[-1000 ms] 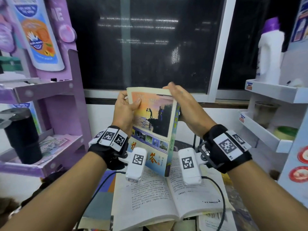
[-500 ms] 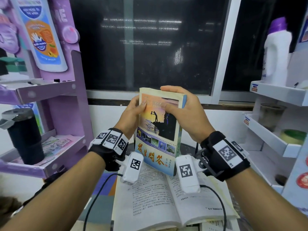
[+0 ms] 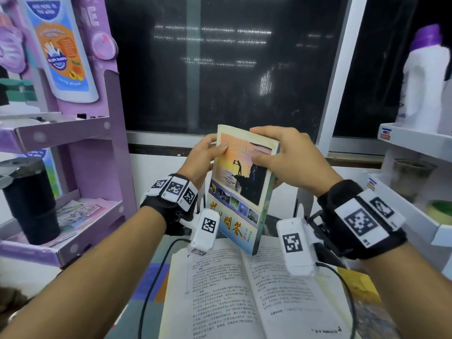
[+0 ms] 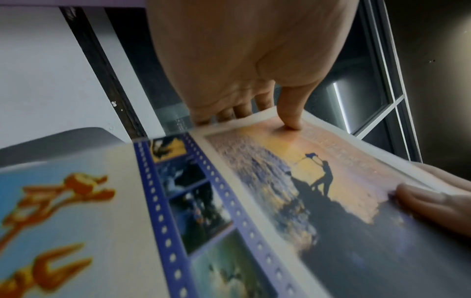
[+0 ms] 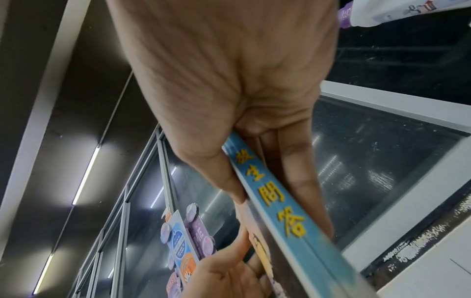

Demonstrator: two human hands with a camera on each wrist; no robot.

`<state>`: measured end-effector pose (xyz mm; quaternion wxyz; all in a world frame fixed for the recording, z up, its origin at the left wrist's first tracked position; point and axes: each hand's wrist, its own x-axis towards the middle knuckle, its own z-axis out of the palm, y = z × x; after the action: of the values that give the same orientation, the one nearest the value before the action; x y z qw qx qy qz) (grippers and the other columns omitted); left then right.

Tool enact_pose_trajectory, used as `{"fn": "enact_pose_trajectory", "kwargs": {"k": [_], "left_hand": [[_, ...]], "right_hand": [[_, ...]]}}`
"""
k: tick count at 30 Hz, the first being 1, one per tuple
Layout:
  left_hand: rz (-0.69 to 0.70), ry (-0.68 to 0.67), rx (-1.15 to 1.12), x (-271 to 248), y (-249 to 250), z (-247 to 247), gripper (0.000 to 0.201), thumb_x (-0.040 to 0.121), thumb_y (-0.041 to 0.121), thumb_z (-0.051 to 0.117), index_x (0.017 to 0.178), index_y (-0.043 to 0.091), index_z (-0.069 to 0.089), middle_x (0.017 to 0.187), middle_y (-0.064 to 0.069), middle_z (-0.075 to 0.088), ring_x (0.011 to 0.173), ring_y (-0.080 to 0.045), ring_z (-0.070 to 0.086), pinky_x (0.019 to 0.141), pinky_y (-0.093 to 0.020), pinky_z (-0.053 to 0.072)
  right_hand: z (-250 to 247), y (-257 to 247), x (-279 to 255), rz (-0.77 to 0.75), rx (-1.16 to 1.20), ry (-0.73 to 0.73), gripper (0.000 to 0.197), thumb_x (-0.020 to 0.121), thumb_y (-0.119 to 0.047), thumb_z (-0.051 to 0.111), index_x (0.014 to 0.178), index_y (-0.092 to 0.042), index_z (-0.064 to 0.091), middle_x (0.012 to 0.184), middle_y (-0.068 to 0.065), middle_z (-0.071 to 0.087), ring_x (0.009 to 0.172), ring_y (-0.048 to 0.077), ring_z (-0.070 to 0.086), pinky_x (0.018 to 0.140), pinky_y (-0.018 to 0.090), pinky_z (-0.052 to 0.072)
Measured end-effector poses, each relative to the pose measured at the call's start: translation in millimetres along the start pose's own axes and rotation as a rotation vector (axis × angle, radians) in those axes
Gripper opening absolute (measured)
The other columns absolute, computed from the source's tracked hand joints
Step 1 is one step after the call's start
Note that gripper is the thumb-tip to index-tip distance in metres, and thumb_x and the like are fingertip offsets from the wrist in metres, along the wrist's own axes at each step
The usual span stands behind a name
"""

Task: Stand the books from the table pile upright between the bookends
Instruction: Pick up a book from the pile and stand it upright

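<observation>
1. Head view: the paperback [image 3: 241, 189] is upright at frame centre, its lower corner just above the open book [image 3: 247, 294] that fills the lower middle. The left hand [image 3: 204, 156] pinches its upper left edge with the thumb on the cover; the right hand [image 3: 287, 156] wraps the upper right, spine side. A white bookend [image 3: 304, 201] shows just right of the paperback, behind the right wrist. I judge the step is best done by keeping the book vertical and lowering it spine outward against that bookend, both hands steady until it stands.

2. Left wrist view: thumb [image 4: 290, 113] pressed on the cover near the top centre, other fingers curled behind the edge; the hand is clamped on the paperback.

3. Right wrist view: thumb and fingers [image 5: 298, 181] straddle the blue spine [image 5: 275, 199] at centre, closed firmly round it.
</observation>
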<state>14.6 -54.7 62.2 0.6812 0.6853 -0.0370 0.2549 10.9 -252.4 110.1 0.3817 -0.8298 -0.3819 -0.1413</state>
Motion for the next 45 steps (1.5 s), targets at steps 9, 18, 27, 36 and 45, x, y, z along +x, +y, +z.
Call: {"fn": "enact_pose_trajectory", "kwargs": {"k": [9, 18, 27, 36, 45], "left_hand": [[-0.151, 0.119, 0.286, 19, -46, -34, 0.03, 0.093, 0.015, 0.054, 0.123, 0.016, 0.058, 0.123, 0.0, 0.061, 0.116, -0.018, 0.054, 0.092, -0.032, 0.038], [-0.321, 0.14, 0.412, 36, -100, -56, 0.022, 0.094, 0.022, 0.051, 0.115, 0.023, 0.059, 0.127, -0.006, 0.061, 0.115, -0.027, 0.057, 0.101, -0.049, 0.044], [-0.35, 0.032, 0.291, 29, -99, -60, 0.031, 0.1, 0.016, 0.043, 0.13, 0.019, 0.052, 0.116, -0.01, 0.062, 0.08, -0.017, 0.064, 0.056, -0.03, 0.053], [-0.392, -0.063, 0.304, 28, -101, -73, 0.035, 0.102, 0.026, 0.04, 0.135, 0.03, 0.049, 0.117, -0.009, 0.063, 0.088, -0.017, 0.063, 0.056, -0.028, 0.055], [-0.394, -0.097, 0.284, 24, -100, -74, 0.039, 0.103, 0.033, 0.035, 0.141, 0.035, 0.041, 0.125, -0.005, 0.061, 0.096, -0.017, 0.06, 0.062, -0.027, 0.056]], "right_hand": [[26, 28, 29, 0.076, -0.014, 0.096, 0.039, 0.092, -0.019, 0.061, 0.13, -0.027, 0.056, 0.114, -0.001, 0.066, 0.111, 0.025, 0.059, 0.078, 0.051, 0.058], [82, 64, 75, 0.222, -0.075, 0.08, 0.049, 0.094, -0.023, 0.057, 0.142, -0.028, 0.046, 0.129, 0.008, 0.057, 0.121, 0.026, 0.048, 0.095, 0.038, 0.048], [142, 89, 100, 0.286, -0.109, -0.015, 0.042, 0.095, -0.021, 0.053, 0.137, -0.023, 0.049, 0.123, 0.014, 0.059, 0.105, 0.035, 0.06, 0.091, 0.045, 0.053], [181, 92, 111, 0.281, -0.118, -0.204, 0.05, 0.095, -0.028, 0.053, 0.144, -0.023, 0.042, 0.139, 0.016, 0.05, 0.128, 0.035, 0.042, 0.102, 0.037, 0.038], [180, 75, 113, 0.287, -0.035, -0.434, 0.052, 0.097, -0.024, 0.048, 0.144, -0.014, 0.027, 0.124, 0.019, 0.052, 0.087, 0.036, 0.068, 0.065, 0.036, 0.06]]}}
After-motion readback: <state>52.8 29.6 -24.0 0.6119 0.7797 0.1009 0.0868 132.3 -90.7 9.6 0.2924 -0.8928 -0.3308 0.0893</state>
